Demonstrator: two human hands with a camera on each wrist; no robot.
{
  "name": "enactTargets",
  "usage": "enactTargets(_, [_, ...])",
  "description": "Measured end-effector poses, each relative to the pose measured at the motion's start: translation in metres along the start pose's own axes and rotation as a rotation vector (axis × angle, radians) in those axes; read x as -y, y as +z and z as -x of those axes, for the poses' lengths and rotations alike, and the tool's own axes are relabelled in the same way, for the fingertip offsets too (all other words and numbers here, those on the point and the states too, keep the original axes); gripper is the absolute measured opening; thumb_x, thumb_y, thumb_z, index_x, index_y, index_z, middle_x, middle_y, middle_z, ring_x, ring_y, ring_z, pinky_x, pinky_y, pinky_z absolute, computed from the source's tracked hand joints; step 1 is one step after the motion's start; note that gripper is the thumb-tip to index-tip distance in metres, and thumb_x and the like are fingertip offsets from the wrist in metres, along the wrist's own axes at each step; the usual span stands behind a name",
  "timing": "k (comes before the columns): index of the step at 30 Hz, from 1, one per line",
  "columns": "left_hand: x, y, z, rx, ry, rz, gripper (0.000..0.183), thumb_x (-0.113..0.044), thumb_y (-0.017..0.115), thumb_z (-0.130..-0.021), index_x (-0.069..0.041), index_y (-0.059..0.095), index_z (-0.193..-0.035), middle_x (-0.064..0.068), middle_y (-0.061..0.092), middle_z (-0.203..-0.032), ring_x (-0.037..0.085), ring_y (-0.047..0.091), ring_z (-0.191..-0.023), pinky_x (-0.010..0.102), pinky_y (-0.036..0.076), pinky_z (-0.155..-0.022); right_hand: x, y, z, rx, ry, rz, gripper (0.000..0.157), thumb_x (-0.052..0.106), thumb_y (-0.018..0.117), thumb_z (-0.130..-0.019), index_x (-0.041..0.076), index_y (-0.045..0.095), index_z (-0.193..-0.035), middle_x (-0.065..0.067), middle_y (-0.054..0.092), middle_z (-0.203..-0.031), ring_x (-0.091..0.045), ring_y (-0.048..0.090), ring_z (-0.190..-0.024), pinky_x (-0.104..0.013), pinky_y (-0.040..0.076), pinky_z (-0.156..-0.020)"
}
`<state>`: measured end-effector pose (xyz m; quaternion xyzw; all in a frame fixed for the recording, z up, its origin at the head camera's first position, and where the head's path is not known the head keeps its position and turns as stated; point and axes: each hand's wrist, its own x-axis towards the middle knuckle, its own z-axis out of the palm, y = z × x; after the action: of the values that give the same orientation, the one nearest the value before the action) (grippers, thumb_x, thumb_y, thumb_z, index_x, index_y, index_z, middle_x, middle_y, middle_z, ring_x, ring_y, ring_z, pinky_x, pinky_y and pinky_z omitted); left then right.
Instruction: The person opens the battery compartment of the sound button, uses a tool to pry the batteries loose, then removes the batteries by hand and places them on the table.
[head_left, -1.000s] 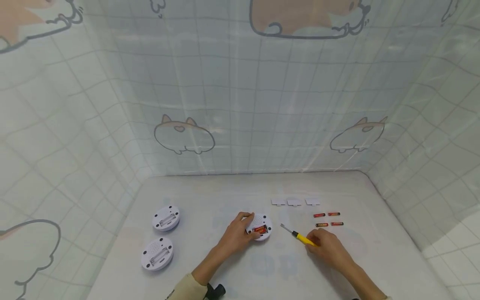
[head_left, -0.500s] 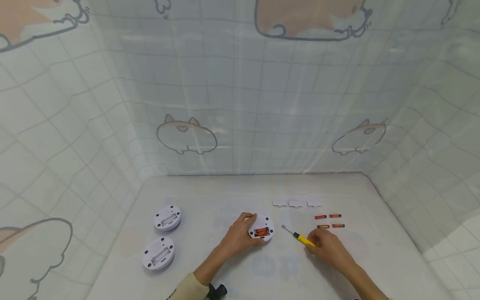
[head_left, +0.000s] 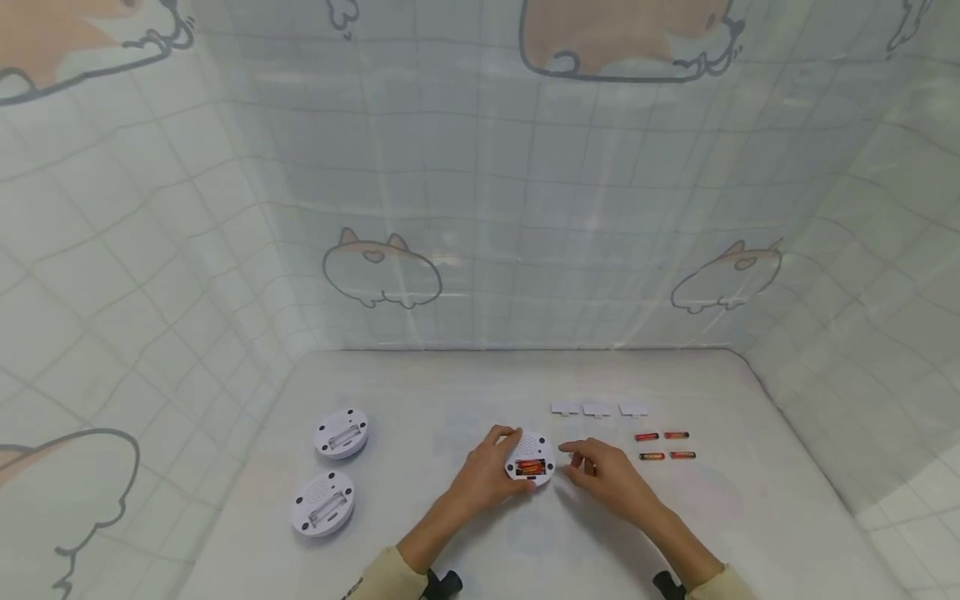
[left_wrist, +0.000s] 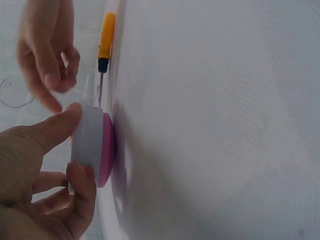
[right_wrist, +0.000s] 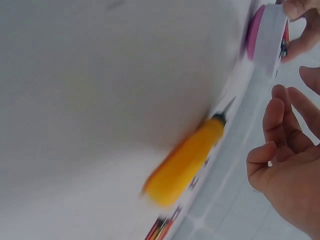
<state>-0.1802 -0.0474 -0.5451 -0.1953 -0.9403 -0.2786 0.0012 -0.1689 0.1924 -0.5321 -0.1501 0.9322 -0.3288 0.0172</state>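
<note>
My left hand [head_left: 486, 472] grips a round white device [head_left: 525, 447] by its edge, fingers at the far side and thumb at the near side. Red batteries [head_left: 531, 467] lie in the uncovered compartment on its upturned face. The wrist views show a pink underside [left_wrist: 108, 150] on it. Just to the right hovers my right hand [head_left: 609, 479], fingers loosely bent and holding nothing. A yellow-handled screwdriver [right_wrist: 185, 160] rests on the table below that hand, its shaft pointing toward the device; in the head view the hand hides it.
Two similar white devices [head_left: 341, 433] with vacant battery slots sit at the left. Several white battery covers [head_left: 596, 410] form a row behind the right hand. Further right lie several loose red batteries [head_left: 652, 457]. Patterned curtain walls [head_left: 480, 208] enclose the table.
My right hand has let go of the screwdriver and moved left to beside the device. My left thumb has shifted off the batteries to the near edge, still holding the device.
</note>
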Motion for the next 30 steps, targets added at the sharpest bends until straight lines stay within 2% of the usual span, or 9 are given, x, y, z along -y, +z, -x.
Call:
enactTargets(4, [-0.003,-0.002,0.001,0.0,0.02,-0.015,0.086,-0.042,0.087,-0.077,-0.006,0.051,-0.147,0.009,0.051,-0.143,0.022,0.061,-0.114,0.046,0.051,-0.098,0.004,0.009,-0.009,0.027,-0.053,0.013,0.034,0.026,0.071,-0.094,0.021,0.069,-0.128,0.015,0.059,-0.087,-0.005,0.052,-0.073,-0.022,0.046,-0.06])
enactTargets(12, [-0.003,-0.003,0.0,-0.005,0.027,-0.032,0.085,-0.042,0.087,-0.077,-0.006,0.053,-0.145,0.008,0.052,-0.141,0.02,0.06,-0.11,0.048,0.051,-0.096,0.004,0.02,-0.018,0.03,-0.094,0.066,0.027,0.022,0.074,-0.092,0.025,0.074,-0.119,0.016,0.057,-0.085,-0.004,0.05,-0.071,-0.022,0.044,-0.061])
enactTargets(20, [0.0,-0.001,-0.001,-0.019,0.038,-0.047,0.085,-0.044,0.087,-0.076,-0.007,0.053,-0.145,0.007,0.052,-0.14,0.019,0.06,-0.107,0.048,0.051,-0.093,0.005,0.023,-0.021,-0.034,-0.15,0.098,0.022,0.018,0.078,-0.088,0.022,0.078,-0.109,0.017,0.056,-0.081,-0.002,0.047,-0.067,-0.021,0.042,-0.058])
enactTargets(30, [0.002,0.0,-0.001,-0.025,0.04,-0.051,0.086,-0.044,0.087,-0.076,-0.006,0.052,-0.146,0.008,0.052,-0.14,0.02,0.061,-0.109,0.046,0.051,-0.095,0.007,0.027,-0.022,-0.108,-0.226,0.148,0.014,0.016,0.079,-0.086,0.02,0.08,-0.099,0.017,0.057,-0.078,0.0,0.047,-0.066,-0.021,0.041,-0.061])
